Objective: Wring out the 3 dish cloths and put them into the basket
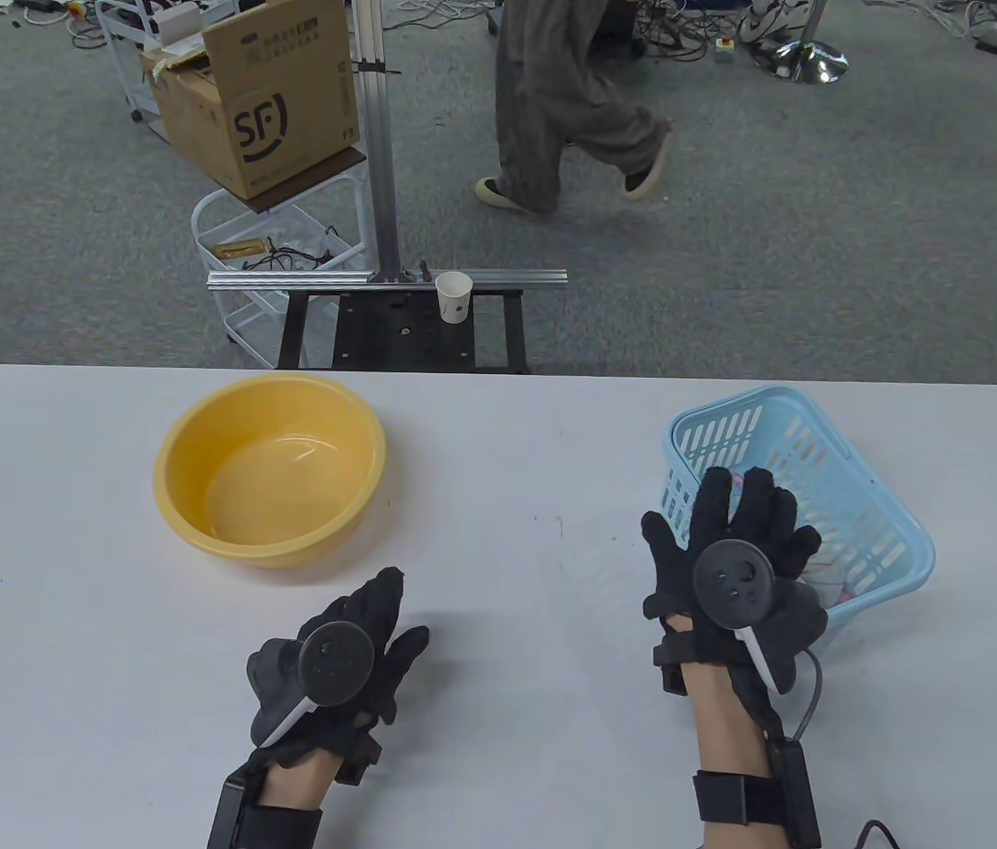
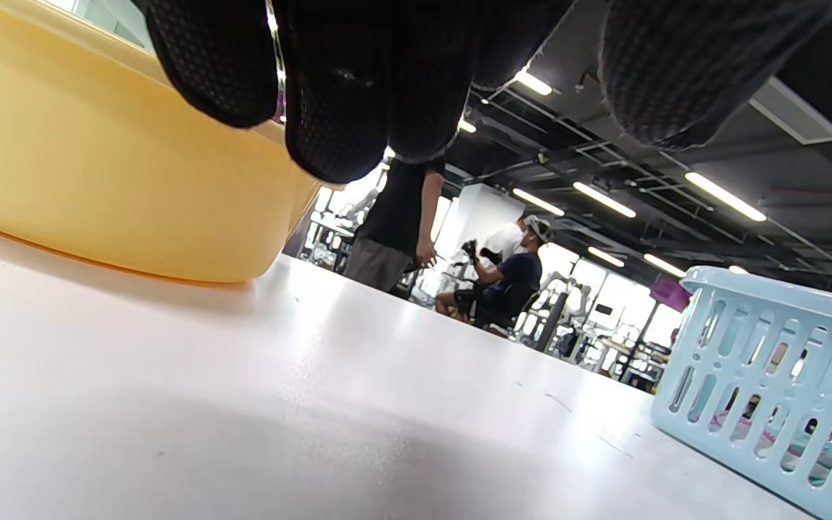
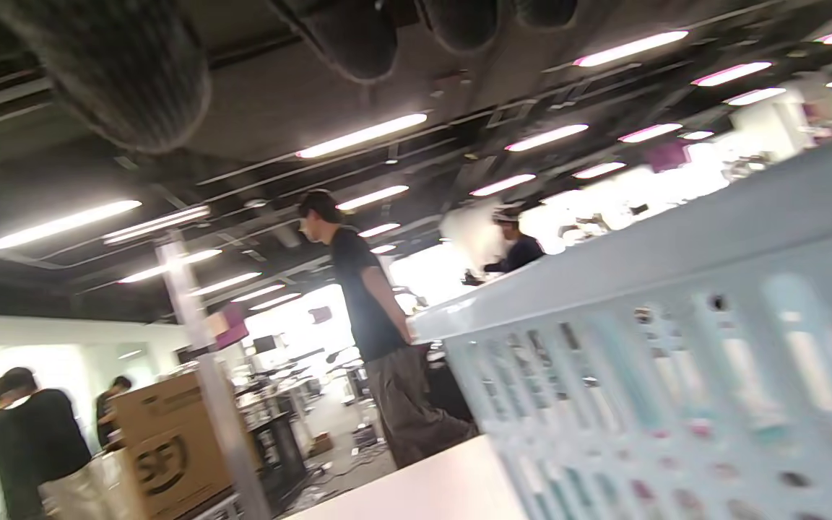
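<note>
The right hand [image 1: 732, 570] spreads straight fingers [image 1: 710, 504] over the near rim of the basket [image 1: 896, 531], holding nothing. Pale cloths [image 1: 825, 588] lie inside, mostly hidden beneath it. The left hand [image 1: 334, 659] rests on the table [image 1: 507, 495], fingers [image 1: 379, 601] relaxed and empty, near the yellow bowl [image 1: 272, 464].
</note>
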Demonstrator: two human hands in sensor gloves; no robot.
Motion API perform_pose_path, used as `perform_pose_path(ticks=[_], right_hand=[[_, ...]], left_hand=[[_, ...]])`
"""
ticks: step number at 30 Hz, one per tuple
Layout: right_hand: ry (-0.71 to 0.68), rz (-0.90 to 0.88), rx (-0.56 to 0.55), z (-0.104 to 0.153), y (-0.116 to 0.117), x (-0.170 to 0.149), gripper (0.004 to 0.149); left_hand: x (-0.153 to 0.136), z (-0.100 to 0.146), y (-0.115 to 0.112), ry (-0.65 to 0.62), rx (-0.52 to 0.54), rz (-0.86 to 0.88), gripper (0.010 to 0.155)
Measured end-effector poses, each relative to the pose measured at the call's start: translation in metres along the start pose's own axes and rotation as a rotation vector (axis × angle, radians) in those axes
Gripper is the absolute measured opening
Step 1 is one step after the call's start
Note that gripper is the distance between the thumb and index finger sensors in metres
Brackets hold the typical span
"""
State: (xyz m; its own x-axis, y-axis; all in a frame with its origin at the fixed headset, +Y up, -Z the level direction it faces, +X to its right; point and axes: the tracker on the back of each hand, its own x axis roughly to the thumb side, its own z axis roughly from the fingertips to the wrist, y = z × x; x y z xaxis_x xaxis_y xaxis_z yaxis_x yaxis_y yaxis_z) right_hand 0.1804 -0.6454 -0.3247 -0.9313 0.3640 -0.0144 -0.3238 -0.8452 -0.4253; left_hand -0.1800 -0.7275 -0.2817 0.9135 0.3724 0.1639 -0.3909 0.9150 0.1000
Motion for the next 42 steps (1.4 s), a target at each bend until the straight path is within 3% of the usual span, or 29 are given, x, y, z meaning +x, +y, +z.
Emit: perform_pose_path(ticks=[9,19,31,42], right_hand=[[-0.206,-0.031,0.102,0.037,0.056,0.033,0.083],[-0.304,0.011,0.235,0.067,0.1,0.042,0.086],[-0.343,0.038,0.325,0.077,0.112,0.034,0.087],[-0.346,0.026,0.335,0.077,0.113,0.037,0.085]], left_hand=[[-0.002,-0.001,0.001,0.016,-0.011,-0.029,0.087],[-0.009,-0.004,-0.002,0.048,-0.067,-0.036,0.089],[-0.005,-0.003,-0.004,0.088,-0.139,-0.071,0.096],[-0.008,-0.003,-0.005,0.115,-0.164,-0.08,0.096]])
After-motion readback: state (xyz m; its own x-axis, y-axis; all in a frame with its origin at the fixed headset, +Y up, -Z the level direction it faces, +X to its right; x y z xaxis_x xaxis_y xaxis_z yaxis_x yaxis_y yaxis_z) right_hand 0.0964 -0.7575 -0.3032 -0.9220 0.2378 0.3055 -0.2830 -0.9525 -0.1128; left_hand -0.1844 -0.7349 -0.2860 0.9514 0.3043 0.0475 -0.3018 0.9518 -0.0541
